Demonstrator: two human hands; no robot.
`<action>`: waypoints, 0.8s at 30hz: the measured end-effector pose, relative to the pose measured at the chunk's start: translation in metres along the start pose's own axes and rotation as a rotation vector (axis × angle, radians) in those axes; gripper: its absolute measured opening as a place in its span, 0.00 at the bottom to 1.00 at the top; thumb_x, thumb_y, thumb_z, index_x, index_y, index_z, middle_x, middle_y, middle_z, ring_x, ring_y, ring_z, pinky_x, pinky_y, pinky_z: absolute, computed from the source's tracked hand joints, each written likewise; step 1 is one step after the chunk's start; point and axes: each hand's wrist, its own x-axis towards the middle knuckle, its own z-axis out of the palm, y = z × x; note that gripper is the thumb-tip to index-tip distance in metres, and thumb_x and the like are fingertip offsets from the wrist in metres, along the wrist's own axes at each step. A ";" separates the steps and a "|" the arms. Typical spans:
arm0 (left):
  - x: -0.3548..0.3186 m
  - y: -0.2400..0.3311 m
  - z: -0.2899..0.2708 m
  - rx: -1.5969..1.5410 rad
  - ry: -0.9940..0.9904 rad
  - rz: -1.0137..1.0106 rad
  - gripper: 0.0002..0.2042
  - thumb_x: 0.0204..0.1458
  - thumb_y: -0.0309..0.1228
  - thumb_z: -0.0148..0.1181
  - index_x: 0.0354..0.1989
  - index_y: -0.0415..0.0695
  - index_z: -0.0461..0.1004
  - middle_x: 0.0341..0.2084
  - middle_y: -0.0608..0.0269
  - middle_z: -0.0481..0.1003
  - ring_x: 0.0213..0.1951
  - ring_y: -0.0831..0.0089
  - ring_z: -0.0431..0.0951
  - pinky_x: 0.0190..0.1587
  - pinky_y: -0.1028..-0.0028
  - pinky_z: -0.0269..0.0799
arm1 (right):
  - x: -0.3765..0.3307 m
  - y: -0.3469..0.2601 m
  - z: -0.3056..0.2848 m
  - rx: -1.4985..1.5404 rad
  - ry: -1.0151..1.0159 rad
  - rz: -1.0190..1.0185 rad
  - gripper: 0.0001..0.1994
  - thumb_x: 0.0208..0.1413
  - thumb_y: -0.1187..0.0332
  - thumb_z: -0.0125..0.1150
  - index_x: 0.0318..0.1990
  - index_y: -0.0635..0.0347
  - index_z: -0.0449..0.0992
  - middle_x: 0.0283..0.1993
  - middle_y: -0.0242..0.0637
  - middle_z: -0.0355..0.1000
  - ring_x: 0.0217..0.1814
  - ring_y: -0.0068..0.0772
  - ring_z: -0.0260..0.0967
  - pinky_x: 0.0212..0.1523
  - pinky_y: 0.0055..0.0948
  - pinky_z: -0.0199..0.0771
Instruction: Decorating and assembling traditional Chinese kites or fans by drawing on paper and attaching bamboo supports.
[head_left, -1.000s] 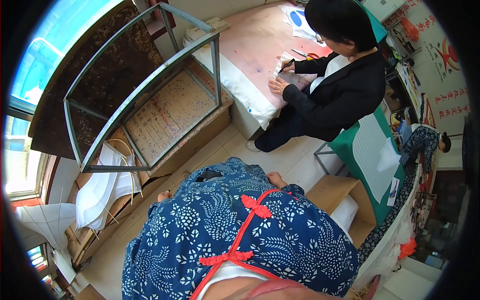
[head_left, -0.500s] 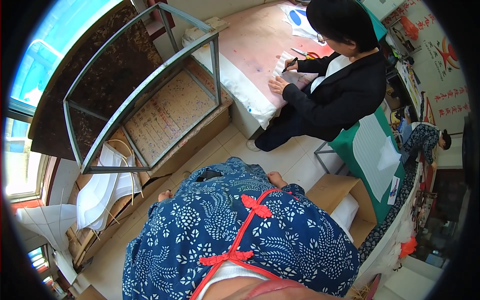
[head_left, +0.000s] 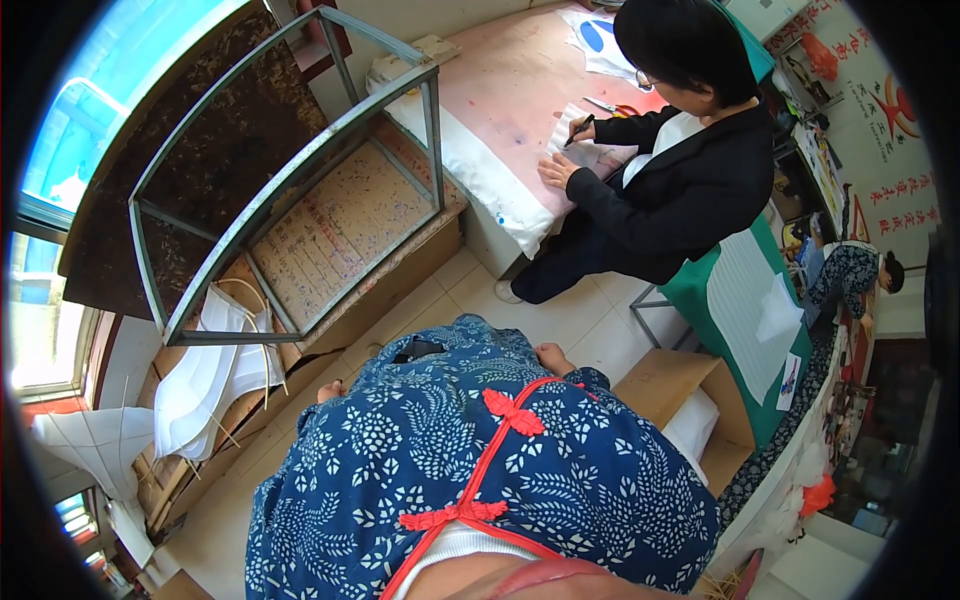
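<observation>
I look down my own front, a blue flower-print top [head_left: 480, 480] with red knot buttons. My left hand [head_left: 328, 391] shows only as a small bit of skin at the garment's left edge. At the end of a blue sleeve, my right hand [head_left: 551, 357] peeks out on the right. Neither hand touches anything I can see, and their fingers are mostly hidden. A small black thing [head_left: 420, 349] lies at the top edge of my clothing.
A person in a black jacket [head_left: 680, 190] leans over a pink-covered table [head_left: 500, 90], pen on a white sheet [head_left: 590, 150]. A metal-framed glass case [head_left: 290, 190] stands at left over wooden boxes. An open cardboard box [head_left: 680, 390] and a green-covered table [head_left: 740, 300] are at right.
My hands and body stay as they were. The person in black shifts the pen hand a little over the white sheet.
</observation>
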 end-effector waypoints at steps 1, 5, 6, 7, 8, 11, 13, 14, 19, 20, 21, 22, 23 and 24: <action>-0.002 0.001 -0.001 -0.008 -0.004 -0.001 0.16 0.56 0.37 0.49 0.31 0.35 0.75 0.25 0.58 0.76 0.27 0.70 0.74 0.35 0.71 0.69 | 0.000 0.000 0.000 0.006 0.003 -0.004 0.12 0.51 0.65 0.51 0.25 0.63 0.76 0.21 0.36 0.71 0.19 0.28 0.67 0.18 0.25 0.65; -0.001 0.001 -0.001 -0.010 -0.020 0.005 0.16 0.57 0.37 0.49 0.32 0.35 0.75 0.26 0.57 0.76 0.28 0.70 0.74 0.36 0.70 0.69 | -0.002 0.002 0.000 0.007 0.016 -0.015 0.12 0.51 0.65 0.51 0.26 0.63 0.76 0.21 0.36 0.71 0.20 0.29 0.67 0.18 0.26 0.66; 0.002 -0.002 -0.001 0.002 -0.024 0.011 0.16 0.57 0.37 0.49 0.32 0.35 0.75 0.27 0.57 0.76 0.29 0.70 0.74 0.36 0.70 0.69 | -0.004 0.001 0.000 -0.004 0.018 -0.018 0.12 0.51 0.65 0.51 0.26 0.64 0.75 0.21 0.36 0.71 0.20 0.29 0.67 0.19 0.26 0.66; 0.005 -0.005 -0.001 0.014 -0.028 0.017 0.16 0.57 0.37 0.49 0.32 0.35 0.75 0.27 0.57 0.76 0.29 0.69 0.74 0.37 0.70 0.69 | -0.005 0.000 0.000 -0.015 0.020 -0.021 0.12 0.51 0.65 0.51 0.26 0.64 0.75 0.21 0.36 0.71 0.20 0.29 0.67 0.19 0.26 0.66; 0.008 -0.008 0.000 0.013 -0.027 0.015 0.16 0.57 0.37 0.49 0.32 0.35 0.75 0.27 0.57 0.76 0.29 0.69 0.74 0.37 0.70 0.69 | -0.006 -0.002 0.000 -0.016 0.018 -0.022 0.12 0.51 0.65 0.51 0.26 0.64 0.75 0.21 0.36 0.71 0.20 0.29 0.67 0.19 0.26 0.66; 0.012 -0.010 0.001 -0.004 -0.013 0.011 0.16 0.57 0.38 0.48 0.33 0.35 0.75 0.28 0.56 0.76 0.30 0.69 0.75 0.38 0.70 0.70 | -0.007 -0.006 0.000 -0.023 0.009 -0.022 0.12 0.51 0.65 0.51 0.26 0.64 0.75 0.22 0.37 0.71 0.20 0.30 0.68 0.19 0.27 0.67; 0.007 -0.006 0.002 -0.010 -0.009 0.007 0.16 0.57 0.38 0.48 0.33 0.35 0.75 0.28 0.56 0.76 0.31 0.68 0.75 0.38 0.70 0.70 | -0.008 -0.006 -0.001 -0.030 0.011 -0.017 0.12 0.51 0.65 0.51 0.26 0.65 0.75 0.22 0.37 0.71 0.20 0.30 0.68 0.19 0.27 0.67; 0.004 -0.004 0.002 -0.018 -0.003 0.003 0.16 0.57 0.38 0.48 0.34 0.35 0.75 0.28 0.56 0.77 0.31 0.68 0.75 0.39 0.70 0.70 | -0.008 -0.007 -0.002 -0.038 0.011 -0.012 0.12 0.51 0.65 0.51 0.26 0.65 0.76 0.22 0.37 0.71 0.20 0.30 0.68 0.19 0.27 0.67; -0.004 0.003 -0.003 0.003 -0.020 0.021 0.16 0.57 0.37 0.48 0.34 0.35 0.75 0.28 0.56 0.76 0.31 0.69 0.75 0.39 0.70 0.70 | -0.006 -0.007 -0.003 -0.051 0.005 -0.023 0.12 0.52 0.66 0.50 0.27 0.65 0.76 0.23 0.38 0.71 0.21 0.31 0.68 0.19 0.27 0.67; -0.005 0.004 -0.004 0.003 -0.020 0.022 0.16 0.57 0.37 0.48 0.34 0.35 0.75 0.28 0.56 0.76 0.31 0.69 0.75 0.39 0.70 0.70 | -0.006 -0.006 -0.003 -0.051 0.006 -0.023 0.12 0.52 0.66 0.50 0.27 0.65 0.76 0.23 0.38 0.71 0.21 0.31 0.68 0.19 0.27 0.67; -0.006 0.005 -0.004 0.004 -0.018 0.018 0.16 0.57 0.37 0.48 0.34 0.35 0.75 0.28 0.57 0.76 0.31 0.69 0.75 0.39 0.70 0.70 | -0.005 -0.006 -0.002 -0.045 0.007 -0.020 0.11 0.52 0.67 0.50 0.28 0.65 0.76 0.23 0.38 0.71 0.20 0.31 0.68 0.19 0.27 0.67; -0.007 0.005 -0.004 0.005 -0.016 0.014 0.16 0.57 0.37 0.48 0.34 0.35 0.75 0.28 0.57 0.76 0.31 0.69 0.75 0.39 0.70 0.70 | -0.004 -0.007 -0.002 -0.039 0.009 -0.018 0.11 0.52 0.67 0.50 0.28 0.65 0.75 0.23 0.38 0.71 0.20 0.31 0.68 0.19 0.27 0.67; -0.008 0.006 -0.004 0.006 -0.014 0.011 0.16 0.57 0.37 0.48 0.34 0.35 0.75 0.28 0.57 0.76 0.30 0.69 0.75 0.38 0.70 0.70 | -0.004 -0.006 -0.002 -0.033 0.012 -0.015 0.11 0.52 0.67 0.50 0.28 0.66 0.75 0.23 0.39 0.71 0.20 0.31 0.68 0.19 0.27 0.67; -0.008 0.007 -0.004 0.006 -0.014 0.011 0.16 0.57 0.37 0.48 0.34 0.35 0.75 0.28 0.57 0.76 0.30 0.69 0.75 0.38 0.70 0.70 | -0.004 -0.006 -0.001 -0.033 0.012 -0.015 0.11 0.52 0.67 0.50 0.28 0.66 0.75 0.23 0.39 0.71 0.20 0.31 0.68 0.19 0.27 0.67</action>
